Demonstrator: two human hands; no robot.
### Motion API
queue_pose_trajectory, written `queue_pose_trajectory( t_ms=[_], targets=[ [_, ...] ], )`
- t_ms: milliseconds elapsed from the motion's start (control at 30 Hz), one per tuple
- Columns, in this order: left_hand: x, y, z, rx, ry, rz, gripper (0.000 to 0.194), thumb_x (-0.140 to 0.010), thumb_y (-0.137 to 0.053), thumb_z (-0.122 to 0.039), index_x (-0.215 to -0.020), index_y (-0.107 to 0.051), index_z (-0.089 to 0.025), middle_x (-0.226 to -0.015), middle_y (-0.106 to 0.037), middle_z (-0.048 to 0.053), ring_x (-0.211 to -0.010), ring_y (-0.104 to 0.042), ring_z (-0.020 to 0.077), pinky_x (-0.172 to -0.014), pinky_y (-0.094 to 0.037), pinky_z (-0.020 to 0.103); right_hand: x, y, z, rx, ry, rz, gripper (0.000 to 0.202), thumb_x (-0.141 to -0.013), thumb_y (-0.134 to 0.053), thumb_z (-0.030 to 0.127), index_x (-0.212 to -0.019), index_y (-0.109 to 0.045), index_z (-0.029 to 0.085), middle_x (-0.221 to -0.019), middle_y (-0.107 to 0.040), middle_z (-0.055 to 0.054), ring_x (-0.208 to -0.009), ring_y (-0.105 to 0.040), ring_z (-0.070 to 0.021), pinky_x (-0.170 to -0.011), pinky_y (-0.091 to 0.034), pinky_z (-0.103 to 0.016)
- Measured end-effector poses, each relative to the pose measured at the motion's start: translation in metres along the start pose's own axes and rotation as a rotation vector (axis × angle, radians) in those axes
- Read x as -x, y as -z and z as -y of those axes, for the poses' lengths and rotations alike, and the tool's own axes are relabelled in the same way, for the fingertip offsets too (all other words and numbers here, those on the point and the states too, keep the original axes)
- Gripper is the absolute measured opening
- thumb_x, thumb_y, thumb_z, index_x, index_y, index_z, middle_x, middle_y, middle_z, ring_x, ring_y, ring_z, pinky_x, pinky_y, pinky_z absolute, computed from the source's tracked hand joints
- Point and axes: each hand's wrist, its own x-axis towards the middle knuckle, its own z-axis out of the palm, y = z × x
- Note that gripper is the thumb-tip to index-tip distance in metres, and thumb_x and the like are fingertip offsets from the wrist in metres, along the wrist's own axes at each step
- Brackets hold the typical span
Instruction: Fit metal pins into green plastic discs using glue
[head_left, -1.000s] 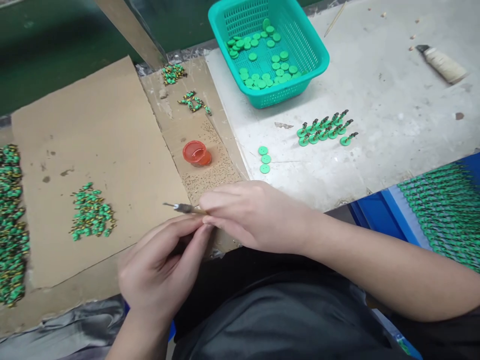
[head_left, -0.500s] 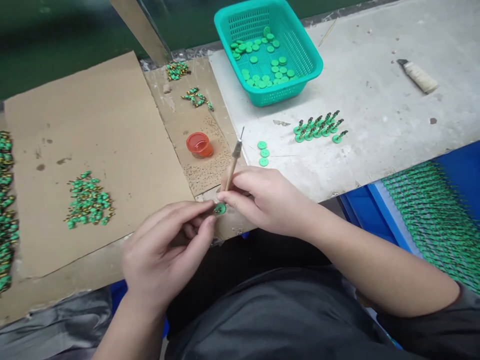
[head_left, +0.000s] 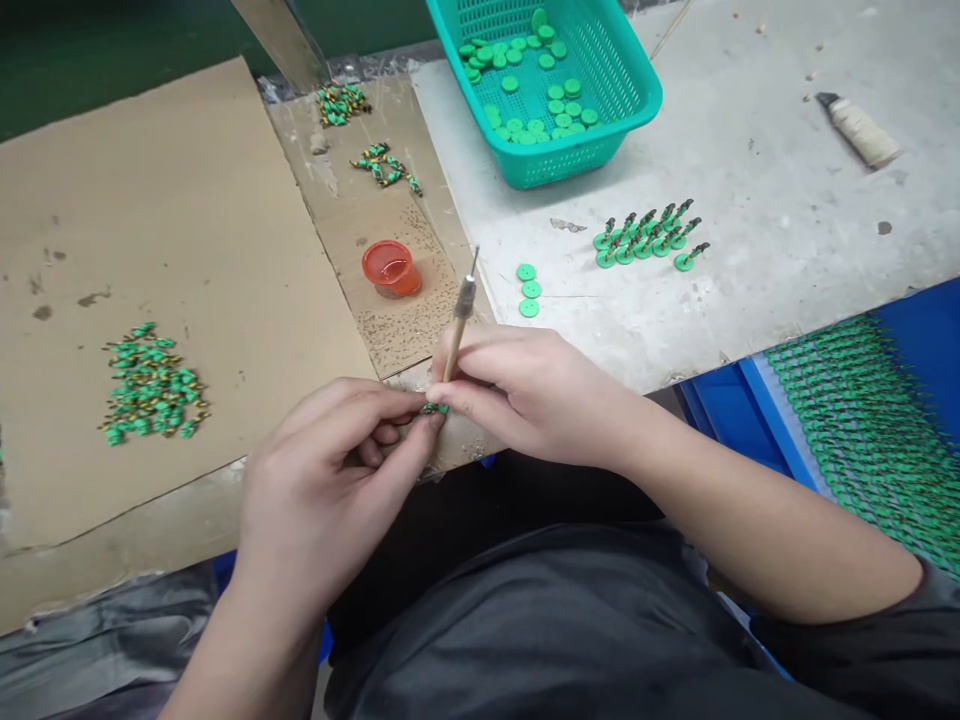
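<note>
At the tabletop edge, the left hand pinches a green piece, the right hand a wooden-handled tool, while disc-mounted pieces look done and three bare discs are left.

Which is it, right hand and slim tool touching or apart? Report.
Touching. The head view shows the right hand gripping the slim tool by its wooden handle.
</note>
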Motion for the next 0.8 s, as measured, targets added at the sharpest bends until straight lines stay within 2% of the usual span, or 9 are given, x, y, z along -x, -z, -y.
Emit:
queue_pose_trajectory(
  t_ms=[167,300,500,700,800],
  targets=[
    [0.0,-0.001,-0.002,-0.005,0.046,-0.001,0.004,-0.101,-0.081,-0.026,-0.099,-0.078,-0.028,-0.091,-0.073,-0.005,-0.076,-0.064,0.0087,-0.068,-0.051,0.022,0.0,0.001,0.0,-0.014,0.024,0.038,0.02,-0.12,-0.054,0.021,-0.105,-0.067,0.02,-0.121,-0.079,-0.007,-0.115,-0.075,-0.0194,-0.104,-0.058,-0.032],
    [-0.001,0.0,-0.003,-0.019,0.043,0.01,0.004,-0.101,-0.08,-0.027,-0.098,-0.078,-0.028,-0.09,-0.073,-0.005,-0.076,-0.065,0.0085,-0.069,-0.052,0.022,0.001,0.0,-0.001,0.025,0.035,0.052,0.022,-0.121,-0.051,0.023,-0.108,-0.069,0.02,-0.115,-0.077,-0.007,-0.116,-0.075,-0.02,-0.107,-0.058,-0.032],
    [-0.004,0.001,-0.006,-0.055,0.007,0.019,0.007,-0.104,-0.075,-0.028,-0.097,-0.075,-0.028,-0.089,-0.074,-0.005,-0.078,-0.068,0.0104,-0.069,-0.052,0.024,-0.003,0.0,0.002,0.083,0.025,0.102,0.02,-0.12,-0.052,0.018,-0.115,-0.071,0.019,-0.114,-0.078,-0.006,-0.115,-0.074,-0.0202,-0.103,-0.058,-0.033],
    [-0.006,0.004,-0.006,-0.076,-0.027,0.018,0.007,-0.104,-0.073,-0.027,-0.097,-0.074,-0.027,-0.093,-0.079,-0.003,-0.084,-0.073,0.0134,-0.074,-0.055,0.025,-0.011,0.003,0.008,0.077,0.01,0.147,0.02,-0.119,-0.051,0.015,-0.115,-0.07,0.022,-0.127,-0.079,-0.006,-0.125,-0.073,-0.0204,-0.111,-0.057,-0.033],
    [-0.007,0.004,-0.005,-0.076,-0.032,0.023,0.009,-0.104,-0.073,-0.028,-0.096,-0.074,-0.027,-0.094,-0.079,-0.003,-0.085,-0.074,0.013,-0.074,-0.055,0.024,-0.015,0.003,0.009,0.085,0.005,0.163,0.021,-0.118,-0.05,0.014,-0.116,-0.07,0.021,-0.127,-0.08,-0.006,-0.122,-0.074,-0.0206,-0.109,-0.058,-0.033]
  ],
)
